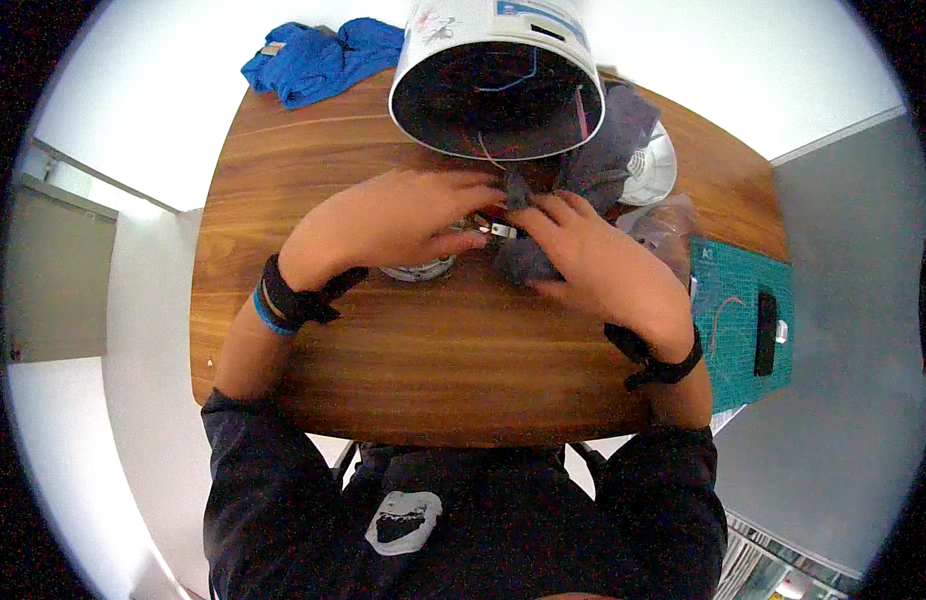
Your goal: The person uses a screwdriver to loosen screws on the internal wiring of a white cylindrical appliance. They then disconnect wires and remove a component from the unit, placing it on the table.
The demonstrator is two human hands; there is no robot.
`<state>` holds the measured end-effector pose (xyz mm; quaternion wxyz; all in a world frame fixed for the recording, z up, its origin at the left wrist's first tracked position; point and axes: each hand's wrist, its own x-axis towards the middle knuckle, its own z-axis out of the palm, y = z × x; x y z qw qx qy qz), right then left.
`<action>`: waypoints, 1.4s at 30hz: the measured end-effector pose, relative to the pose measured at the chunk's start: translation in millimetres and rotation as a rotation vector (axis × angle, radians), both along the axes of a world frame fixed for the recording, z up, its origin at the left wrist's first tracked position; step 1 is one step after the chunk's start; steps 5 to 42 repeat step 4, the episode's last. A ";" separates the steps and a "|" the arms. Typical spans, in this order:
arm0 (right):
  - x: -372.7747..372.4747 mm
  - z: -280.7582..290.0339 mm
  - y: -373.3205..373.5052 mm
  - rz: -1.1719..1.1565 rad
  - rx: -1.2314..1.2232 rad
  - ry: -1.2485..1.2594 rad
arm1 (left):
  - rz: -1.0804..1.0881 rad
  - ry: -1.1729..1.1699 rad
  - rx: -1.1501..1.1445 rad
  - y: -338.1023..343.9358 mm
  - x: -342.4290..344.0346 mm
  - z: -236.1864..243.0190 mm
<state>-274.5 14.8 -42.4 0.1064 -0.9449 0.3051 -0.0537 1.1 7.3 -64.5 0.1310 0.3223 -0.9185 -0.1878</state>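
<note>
My left hand reaches in over the table, its thumb and fingers closing near a small white-and-metal piece. What lies between those fingertips is too small to make out. Opposite it, my right hand has its fingers curled around a bunched dark grey cloth, part of which pokes up between the two hands. Under the left palm a round, silvery rim shows; the rest of it is covered. Just beyond my fingers lies a large white cylinder, its dark open end facing me with thin wires in it.
Behind the right hand are a grey cloth, a white round dish-like part and a clear plastic bag. A green cutting mat at right holds a black rectangular piece and a pinkish wire. Blue fabric lies far left.
</note>
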 end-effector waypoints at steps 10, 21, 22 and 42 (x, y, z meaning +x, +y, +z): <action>9.2 2.8 -1.1 0.026 0.062 0.148 | 0.170 0.000 -0.053 -5.4 9.7 11.0; 9.2 2.8 -1.1 0.026 0.062 0.148 | 0.170 0.000 -0.053 -5.4 9.7 11.0; 9.2 2.8 -1.1 0.026 0.062 0.148 | 0.170 0.000 -0.053 -5.4 9.7 11.0; 9.2 2.8 -1.1 0.026 0.062 0.148 | 0.170 0.000 -0.053 -5.4 9.7 11.0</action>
